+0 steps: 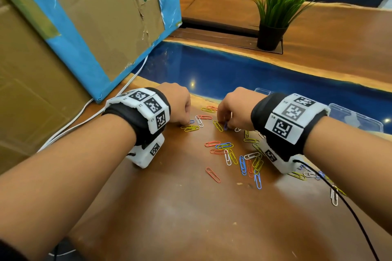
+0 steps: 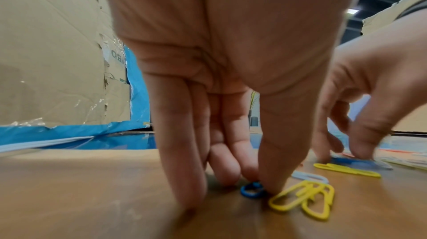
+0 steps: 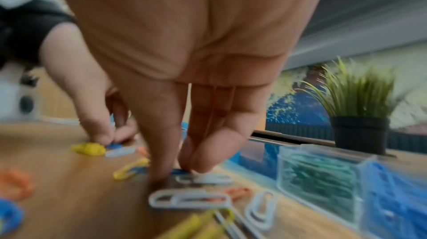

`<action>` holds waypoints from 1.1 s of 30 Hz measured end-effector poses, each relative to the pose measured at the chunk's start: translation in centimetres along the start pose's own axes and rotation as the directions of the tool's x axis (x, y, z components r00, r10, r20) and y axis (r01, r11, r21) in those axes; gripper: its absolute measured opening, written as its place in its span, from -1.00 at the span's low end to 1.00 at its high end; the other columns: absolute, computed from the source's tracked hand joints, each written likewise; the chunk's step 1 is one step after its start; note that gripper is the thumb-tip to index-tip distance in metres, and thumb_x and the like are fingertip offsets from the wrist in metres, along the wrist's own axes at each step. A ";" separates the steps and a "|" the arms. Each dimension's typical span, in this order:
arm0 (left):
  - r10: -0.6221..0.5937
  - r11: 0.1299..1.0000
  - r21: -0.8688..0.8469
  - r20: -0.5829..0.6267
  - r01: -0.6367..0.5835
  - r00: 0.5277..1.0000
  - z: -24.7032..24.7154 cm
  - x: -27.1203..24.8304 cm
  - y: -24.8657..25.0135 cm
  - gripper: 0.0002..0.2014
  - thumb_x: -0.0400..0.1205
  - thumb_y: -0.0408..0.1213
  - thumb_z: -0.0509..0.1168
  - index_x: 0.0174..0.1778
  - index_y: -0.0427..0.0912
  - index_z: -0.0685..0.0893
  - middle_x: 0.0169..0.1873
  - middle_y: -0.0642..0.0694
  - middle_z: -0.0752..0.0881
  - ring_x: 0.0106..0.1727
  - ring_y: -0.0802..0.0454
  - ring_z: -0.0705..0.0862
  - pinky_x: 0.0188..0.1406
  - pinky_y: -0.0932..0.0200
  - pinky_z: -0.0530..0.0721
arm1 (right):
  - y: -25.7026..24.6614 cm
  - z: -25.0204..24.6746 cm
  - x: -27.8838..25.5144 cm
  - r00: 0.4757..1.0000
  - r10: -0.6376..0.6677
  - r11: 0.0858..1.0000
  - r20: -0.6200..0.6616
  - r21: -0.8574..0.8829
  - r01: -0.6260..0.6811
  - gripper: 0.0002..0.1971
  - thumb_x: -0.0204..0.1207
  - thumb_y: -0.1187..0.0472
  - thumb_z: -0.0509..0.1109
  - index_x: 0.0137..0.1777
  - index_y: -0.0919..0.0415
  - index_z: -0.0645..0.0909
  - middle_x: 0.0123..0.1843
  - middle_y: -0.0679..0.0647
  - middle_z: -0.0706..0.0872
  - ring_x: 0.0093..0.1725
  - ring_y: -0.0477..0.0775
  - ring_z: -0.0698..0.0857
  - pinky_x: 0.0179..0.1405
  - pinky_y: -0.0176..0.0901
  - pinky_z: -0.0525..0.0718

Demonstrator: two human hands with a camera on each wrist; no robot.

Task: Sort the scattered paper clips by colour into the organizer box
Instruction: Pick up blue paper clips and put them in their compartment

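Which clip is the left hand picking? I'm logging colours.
The blue clip under the left hand's fingertips, beside the yellow clips.

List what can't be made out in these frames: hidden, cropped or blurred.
- Organizer box: head view, the right hand's wristband covers most of it; right wrist view cuts it off at the right edge, so the compartment count is unknown.
- Right hand grip: its fingers hide the blue clip; right wrist view is motion-blurred.
- Left hand: its fingertips cover most of the blue clip.
- Clips under the right wristband: partly hidden.
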State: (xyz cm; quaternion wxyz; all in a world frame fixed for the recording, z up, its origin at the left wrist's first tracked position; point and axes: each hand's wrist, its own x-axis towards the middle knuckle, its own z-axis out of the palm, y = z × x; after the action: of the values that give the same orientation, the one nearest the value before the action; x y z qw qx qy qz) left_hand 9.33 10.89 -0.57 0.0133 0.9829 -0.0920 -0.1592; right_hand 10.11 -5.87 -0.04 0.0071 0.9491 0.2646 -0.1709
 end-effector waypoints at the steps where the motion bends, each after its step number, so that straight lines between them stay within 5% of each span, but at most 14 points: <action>1: 0.000 1.000 0.007 0.003 0.000 1.000 -0.1 0.0 0.1 -0.91 0.46 -0.11 0.41 -0.27 -0.03 0.76 -0.35 0.09 0.70 -0.14 0.02 0.72 -0.20 0.19 0.65 | -0.1 0.1 -0.1 1.000 -0.014 1.000 0.008 -0.017 0.014 -0.77 0.48 0.24 0.42 0.09 0.00 0.74 0.08 -0.02 0.77 0.12 0.08 0.70 0.14 -0.02 0.71; 5: 0.003 0.999 0.033 0.008 -0.003 1.000 -0.1 0.0 0.3 -0.90 0.45 -0.10 0.40 -0.28 -0.03 0.74 -0.42 0.12 0.65 -0.21 0.04 0.68 -0.26 0.20 0.61 | -0.2 0.4 0.0 1.000 -0.019 0.999 0.008 -0.035 0.020 -0.79 0.48 0.26 0.35 0.01 0.00 0.74 0.04 0.00 0.78 0.09 0.10 0.71 0.11 -0.06 0.71; 10: -0.003 1.000 0.020 0.000 0.003 1.000 -0.1 -0.3 0.3 -0.88 0.42 -0.09 0.42 -0.36 -0.02 0.68 -0.41 0.10 0.66 -0.18 0.03 0.71 -0.21 0.19 0.65 | -0.2 0.6 -0.2 0.998 -0.029 0.995 0.057 -0.091 0.034 -0.94 0.43 0.15 0.37 -0.24 -0.01 0.56 -0.15 -0.06 0.65 -0.09 0.04 0.61 -0.28 -0.24 0.53; 12: -0.006 1.000 0.016 -0.002 0.007 1.000 0.1 -0.5 0.4 -0.84 0.41 -0.06 0.43 -0.39 -0.02 0.66 -0.38 0.09 0.68 -0.15 0.03 0.72 -0.17 0.18 0.68 | -0.1 0.6 -0.3 0.997 -0.043 0.996 0.060 -0.077 0.047 -0.92 0.42 0.14 0.38 -0.27 0.00 0.54 -0.19 -0.06 0.66 -0.13 0.02 0.60 -0.22 -0.18 0.59; 17: -0.029 0.987 -0.160 -0.070 0.017 0.997 -0.2 -1.4 -0.1 -0.87 0.40 -0.15 0.46 -0.33 -0.09 0.67 -0.29 0.02 0.75 -0.17 0.02 0.71 -0.12 0.09 0.73 | 0.2 0.3 -1.6 0.998 -0.068 0.989 -0.011 0.127 0.069 -0.93 0.37 0.15 0.45 -0.28 0.06 0.61 -0.33 -0.09 0.65 -0.29 -0.09 0.60 -0.21 -0.18 0.62; 19: -0.002 0.974 -0.226 -0.154 -0.033 0.988 -0.3 -1.7 0.2 -0.90 0.41 -0.26 0.45 -0.30 -0.15 0.66 -0.34 0.03 0.70 -0.23 0.05 0.66 -0.24 0.21 0.64 | 0.7 0.1 -2.2 0.997 -0.052 0.957 -0.064 0.282 0.068 -0.94 0.37 0.23 0.44 -0.22 0.07 0.62 -0.35 -0.11 0.64 -0.34 -0.12 0.60 -0.25 -0.18 0.60; 22: 0.075 0.938 -0.317 -0.211 -0.141 0.975 -0.1 -1.9 1.7 -0.90 0.46 -0.33 0.41 -0.16 -0.08 0.66 -0.42 0.09 0.67 -0.34 0.16 0.63 -0.30 0.37 0.54 | 1.4 0.1 -3.4 0.999 -0.039 0.802 -0.014 0.597 0.040 -0.74 0.47 0.42 0.30 0.03 0.07 0.62 -0.39 -0.01 0.62 -0.47 -0.08 0.59 -0.35 -0.24 0.61; 25: 0.151 0.846 -0.505 -0.082 -0.172 0.985 0.6 -1.7 3.5 -0.82 0.55 -0.38 0.33 0.00 -0.03 0.64 -0.36 -0.05 0.78 -0.36 0.08 0.72 -0.17 0.24 0.67 | 2.2 0.7 -4.4 0.997 0.021 0.469 0.077 0.880 -0.078 -0.73 0.56 0.47 0.10 -0.06 0.20 0.61 -0.42 0.10 0.53 -0.55 -0.08 0.54 -0.56 -0.36 0.58; 27: 0.157 0.780 -0.615 0.016 -0.114 0.987 1.0 -1.5 4.4 -0.84 0.61 -0.45 0.20 -0.12 -0.11 0.61 -0.37 -0.15 0.72 -0.40 0.00 0.70 -0.22 0.17 0.72 | 2.6 0.9 -5.0 0.990 0.068 0.259 0.120 0.957 -0.134 -0.75 0.55 0.44 0.05 -0.19 0.23 0.53 -0.39 0.11 0.51 -0.52 -0.04 0.52 -0.60 -0.35 0.52; 29: 0.145 0.809 -0.580 0.043 -0.093 0.989 1.2 -1.1 5.1 -0.78 0.62 -0.42 0.11 -0.30 -0.10 0.49 -0.40 -0.11 0.63 -0.40 -0.04 0.65 -0.31 0.18 0.66 | 2.6 1.1 -5.6 0.985 0.080 0.136 0.151 0.977 -0.161 -0.78 0.49 0.42 0.04 -0.25 0.21 0.47 -0.40 0.11 0.51 -0.50 0.01 0.49 -0.61 -0.32 0.47; 31: 0.133 0.886 -0.451 0.014 -0.112 0.991 1.2 -0.9 5.6 -0.76 0.60 -0.35 0.13 -0.39 -0.05 0.43 -0.42 0.00 0.56 -0.39 0.05 0.54 -0.38 0.25 0.51 | 2.4 1.5 -6.0 0.982 0.079 0.088 0.169 0.980 -0.176 -0.84 0.48 0.38 0.07 -0.22 0.21 0.46 -0.43 0.09 0.49 -0.54 0.00 0.46 -0.64 -0.33 0.41; 33: 0.148 0.931 -0.336 -0.003 -0.141 0.989 1.2 -1.1 5.7 -0.80 0.57 -0.29 0.21 -0.39 -0.05 0.48 -0.44 0.09 0.51 -0.36 0.11 0.47 -0.41 0.25 0.40 | 2.0 2.1 -6.2 0.985 0.077 0.232 0.152 0.959 -0.166 -0.92 0.53 0.29 0.17 -0.16 0.20 0.47 -0.46 0.05 0.45 -0.58 -0.05 0.41 -0.67 -0.35 0.32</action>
State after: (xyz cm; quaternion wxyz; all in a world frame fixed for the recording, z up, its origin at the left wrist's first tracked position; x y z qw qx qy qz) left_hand 6.93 5.46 -1.02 0.1911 0.9549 -0.1356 -0.1822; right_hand 5.46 -10.94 -0.16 -0.5553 0.7628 0.0285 -0.3302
